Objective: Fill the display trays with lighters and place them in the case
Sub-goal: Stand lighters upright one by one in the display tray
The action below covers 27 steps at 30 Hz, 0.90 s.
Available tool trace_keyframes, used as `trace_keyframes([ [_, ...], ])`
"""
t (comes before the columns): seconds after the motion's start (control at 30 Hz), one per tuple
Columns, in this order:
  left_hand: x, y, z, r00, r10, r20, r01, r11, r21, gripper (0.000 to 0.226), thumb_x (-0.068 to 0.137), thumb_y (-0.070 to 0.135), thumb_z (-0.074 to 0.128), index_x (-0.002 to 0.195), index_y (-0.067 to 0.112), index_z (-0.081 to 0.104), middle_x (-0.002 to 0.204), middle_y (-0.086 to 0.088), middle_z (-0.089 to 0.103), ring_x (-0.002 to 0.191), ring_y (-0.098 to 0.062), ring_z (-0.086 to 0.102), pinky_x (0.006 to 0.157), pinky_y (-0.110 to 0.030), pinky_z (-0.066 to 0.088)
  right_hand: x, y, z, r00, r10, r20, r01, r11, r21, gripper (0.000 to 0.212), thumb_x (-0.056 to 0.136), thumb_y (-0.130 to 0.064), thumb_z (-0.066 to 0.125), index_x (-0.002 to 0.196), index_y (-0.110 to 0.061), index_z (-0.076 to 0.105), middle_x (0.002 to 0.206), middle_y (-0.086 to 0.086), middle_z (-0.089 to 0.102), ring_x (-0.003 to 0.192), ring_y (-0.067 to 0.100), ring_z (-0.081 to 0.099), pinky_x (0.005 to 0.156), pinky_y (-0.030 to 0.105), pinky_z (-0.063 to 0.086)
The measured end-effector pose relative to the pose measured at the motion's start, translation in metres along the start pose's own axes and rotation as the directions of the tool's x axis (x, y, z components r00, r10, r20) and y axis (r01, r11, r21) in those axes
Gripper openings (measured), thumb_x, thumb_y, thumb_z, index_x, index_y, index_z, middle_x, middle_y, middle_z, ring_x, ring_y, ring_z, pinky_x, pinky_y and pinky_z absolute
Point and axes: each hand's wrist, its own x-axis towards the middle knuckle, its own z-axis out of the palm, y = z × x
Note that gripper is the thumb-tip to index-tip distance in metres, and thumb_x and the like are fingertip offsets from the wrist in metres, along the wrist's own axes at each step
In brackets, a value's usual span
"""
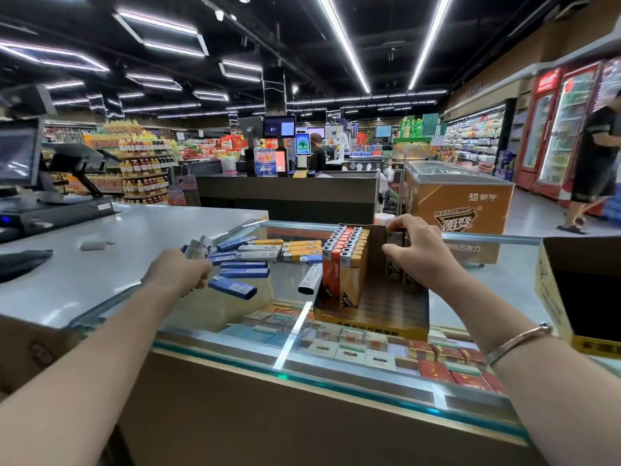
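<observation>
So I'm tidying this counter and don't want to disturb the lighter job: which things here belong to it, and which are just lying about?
Part of the job:
yellow cardboard display tray
upright orange and yellow lighters
loose blue, grey and yellow lighters on the glass
left hand holding lighters
right hand gripping grey lighters
glass display case

Lying about:
grey cloth
checkout terminal
open cardboard box

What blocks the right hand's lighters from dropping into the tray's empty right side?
Nothing visible does. The right hand holds dark lighters directly above the display tray, right of the standing orange lighters.
</observation>
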Motion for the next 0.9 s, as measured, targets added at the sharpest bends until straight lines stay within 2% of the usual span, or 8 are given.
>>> trace_keyframes([
  [0.1, -0.001, 0.012, 0.004, 0.997, 0.048, 0.055, -0.052, 0.995, 0.079, 0.017, 0.075, 0.022, 0.064, 0.081, 0.008, 0.058, 0.076, -0.015, 0.066, 0.069, -0.028, 0.062, 0.064, -0.034, 0.048, -0.001, -0.001, 0.0, 1.0, -0.006, -0.001, 0.006, 1.0, -0.003, 0.027, 0.085, -0.018, 0.06, 0.111, -0.018, 0.052, 0.117, 0.007, 0.05, 0.113, 0.025, 0.034, 0.087, 0.034, 0.03],
  [0.27, -0.013, 0.038, 0.017, 0.959, 0.017, 0.284, -0.152, 0.875, 0.459, 0.037, 0.079, 0.052, 0.062, 0.079, 0.015, 0.06, 0.072, -0.005, 0.061, 0.059, -0.015, 0.057, 0.047, -0.023, 0.04, -0.001, 0.0, 0.0, 1.0, -0.008, -0.011, 0.008, 1.0, -0.018, 0.027, 0.084, -0.018, 0.06, 0.11, -0.019, 0.052, 0.118, 0.008, 0.051, 0.114, 0.027, 0.035, 0.087, 0.032, 0.029],
  [0.4, -0.02, 0.052, 0.019, 0.941, -0.081, 0.329, -0.109, 0.846, 0.521, 0.026, 0.077, 0.036, 0.067, 0.074, 0.012, 0.058, 0.067, -0.006, 0.059, 0.053, -0.014, 0.052, 0.044, -0.021, 0.039, -0.001, -0.001, -0.001, 1.0, -0.012, -0.012, 0.011, 1.0, -0.022, 0.027, 0.084, -0.018, 0.06, 0.111, -0.018, 0.053, 0.117, 0.008, 0.051, 0.113, 0.027, 0.037, 0.087, 0.033, 0.03],
  [0.57, -0.019, 0.052, 0.01, 0.906, -0.124, 0.405, -0.11, 0.855, 0.507, 0.016, 0.073, 0.021, 0.067, 0.077, 0.009, 0.059, 0.074, -0.008, 0.061, 0.061, -0.015, 0.056, 0.048, -0.021, 0.043, -0.002, -0.002, -0.001, 1.0, -0.012, -0.009, 0.011, 1.0, -0.018, 0.026, 0.085, -0.018, 0.06, 0.11, -0.019, 0.053, 0.115, 0.007, 0.052, 0.113, 0.027, 0.036, 0.087, 0.034, 0.03],
  [0.63, -0.017, 0.048, 0.005, 0.889, -0.136, 0.438, -0.092, 0.882, 0.462, 0.022, 0.071, 0.021, 0.07, 0.084, 0.008, 0.057, 0.081, -0.011, 0.062, 0.066, -0.018, 0.058, 0.051, -0.024, 0.045, -0.002, -0.002, -0.001, 1.0, -0.009, -0.011, 0.009, 1.0, -0.019, 0.027, 0.085, -0.018, 0.06, 0.111, -0.018, 0.053, 0.117, 0.008, 0.052, 0.114, 0.027, 0.036, 0.087, 0.033, 0.029],
  [0.77, -0.018, 0.05, 0.0, 0.89, -0.058, 0.453, -0.097, 0.945, 0.313, 0.029, 0.071, 0.023, 0.074, 0.089, 0.011, 0.055, 0.079, -0.011, 0.06, 0.06, -0.017, 0.054, 0.039, -0.02, 0.038, -0.002, -0.002, -0.002, 1.0, -0.005, 0.003, 0.005, 1.0, -0.014, 0.025, 0.086, -0.019, 0.06, 0.11, -0.019, 0.053, 0.116, 0.007, 0.052, 0.114, 0.026, 0.038, 0.088, 0.035, 0.033],
  [0.83, -0.02, 0.061, -0.003, 0.869, 0.085, 0.488, -0.142, 0.986, 0.083, 0.031, 0.07, 0.021, 0.076, 0.092, 0.013, 0.056, 0.081, -0.013, 0.062, 0.064, -0.019, 0.057, 0.047, -0.023, 0.045, -0.001, -0.002, -0.002, 1.0, -0.005, 0.002, 0.005, 1.0, -0.002, 0.022, 0.085, -0.02, 0.06, 0.106, -0.021, 0.052, 0.113, 0.004, 0.052, 0.114, 0.026, 0.038, 0.089, 0.035, 0.035],
  [0.9, -0.028, 0.078, -0.004, 0.803, 0.254, 0.539, -0.163, 0.964, -0.212, 0.04, 0.062, 0.018, 0.081, 0.094, 0.014, 0.057, 0.076, -0.01, 0.065, 0.064, -0.02, 0.061, 0.057, -0.029, 0.048, -0.001, -0.002, -0.002, 1.0, -0.003, -0.001, 0.003, 1.0, 0.008, 0.02, 0.085, -0.021, 0.06, 0.103, -0.024, 0.05, 0.109, 0.001, 0.05, 0.113, 0.024, 0.038, 0.088, 0.033, 0.033],
])
